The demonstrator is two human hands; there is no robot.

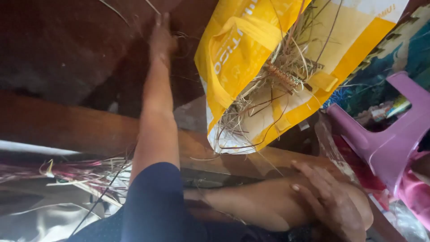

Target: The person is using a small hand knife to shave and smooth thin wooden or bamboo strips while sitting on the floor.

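Straw strands (154, 8) rose thin and pale at the far end of the dark floor (58, 49), and we had our left hand (161, 36) stretched out to them, fingers drawn together about them as far as we could tell. Our right hand (329, 201) lay flat and loosely spread on our knee (268, 204), holding nothing. Just right of the outstretched arm sat a yellow bag (237, 49), open and stuffed with dry straw. A purple plastic stool (389, 139) lay tipped near the right edge, beside our knee.

Yellow-and-white bag (251, 49), top centre-right
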